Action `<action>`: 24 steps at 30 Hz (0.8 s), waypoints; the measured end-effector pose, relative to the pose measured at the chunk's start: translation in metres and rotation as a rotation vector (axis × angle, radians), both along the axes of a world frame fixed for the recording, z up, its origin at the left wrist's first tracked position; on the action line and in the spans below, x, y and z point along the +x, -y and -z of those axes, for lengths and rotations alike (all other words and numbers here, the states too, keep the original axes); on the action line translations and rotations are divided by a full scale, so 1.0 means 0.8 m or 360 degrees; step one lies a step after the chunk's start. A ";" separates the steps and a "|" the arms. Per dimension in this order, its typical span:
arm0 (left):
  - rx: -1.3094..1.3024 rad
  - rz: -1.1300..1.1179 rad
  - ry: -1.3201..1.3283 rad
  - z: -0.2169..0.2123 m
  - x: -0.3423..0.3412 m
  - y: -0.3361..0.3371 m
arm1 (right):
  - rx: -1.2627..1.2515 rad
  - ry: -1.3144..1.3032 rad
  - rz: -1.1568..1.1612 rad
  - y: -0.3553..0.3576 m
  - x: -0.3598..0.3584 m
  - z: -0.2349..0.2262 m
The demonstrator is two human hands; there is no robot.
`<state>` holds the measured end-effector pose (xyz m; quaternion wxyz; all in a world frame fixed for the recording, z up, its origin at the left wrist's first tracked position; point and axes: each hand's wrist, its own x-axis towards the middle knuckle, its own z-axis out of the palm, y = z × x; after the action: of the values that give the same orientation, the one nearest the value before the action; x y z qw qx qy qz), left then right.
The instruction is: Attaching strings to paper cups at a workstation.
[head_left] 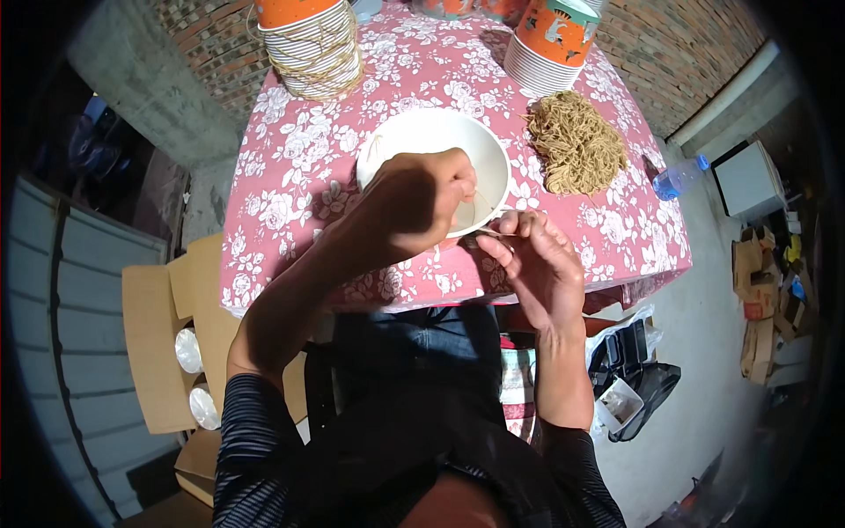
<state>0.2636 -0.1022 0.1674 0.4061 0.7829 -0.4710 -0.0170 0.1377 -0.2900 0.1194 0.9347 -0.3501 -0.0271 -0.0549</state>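
A round white paper bucket (396,136) stands near the table's front edge, its wide mouth turned up toward me. Over its opening my left hand (427,198) is closed in a fist, and a thin strand of twine (481,201) shows beside its fingers. What lies inside the fist is hidden. My right hand (541,260) is at the bucket's near right rim, thumb and fingers pinching a tan strand that crosses there. To the right lies a loose heap of tan twine (576,145), which neither hand touches.
A stack of paper buckets wound with twine (312,57) stands far left; another orange-topped bucket stack (550,48) is far right. A flowered pink cloth (273,207) covers the table. A plastic bottle (679,179) is beyond its right edge. Cardboard boxes (154,343) stand at lower left.
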 end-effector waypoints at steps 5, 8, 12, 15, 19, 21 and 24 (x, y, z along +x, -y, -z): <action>-0.0162 -0.0062 -0.0334 -0.011 -0.009 -0.005 | 0.0181 0.0097 0.0052 -0.013 0.004 -0.021; -0.0422 0.0015 -0.0348 -0.012 -0.015 -0.008 | -0.0306 -0.0260 0.0145 -0.016 0.003 -0.036; -0.0345 0.0275 0.0228 -0.024 -0.015 0.004 | -0.0548 -0.0303 0.0119 -0.007 0.016 -0.024; -0.0186 0.0342 0.0129 -0.035 -0.007 0.015 | -0.0929 -0.0343 0.0014 0.010 0.021 -0.023; 0.0189 0.0229 -0.0235 -0.057 0.010 0.024 | -0.1046 -0.0329 -0.0055 0.015 0.020 -0.033; 0.0193 0.0241 0.0253 -0.032 0.015 0.030 | -0.1119 -0.0301 -0.0078 0.016 0.020 -0.030; -0.0013 0.0366 0.1063 -0.028 -0.003 0.031 | -0.1272 -0.0186 -0.0165 0.016 0.016 -0.025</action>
<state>0.2608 -0.1273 0.1895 0.2282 0.6854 -0.6631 0.1961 0.1503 -0.3031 0.1396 0.7266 -0.6865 -0.0106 0.0271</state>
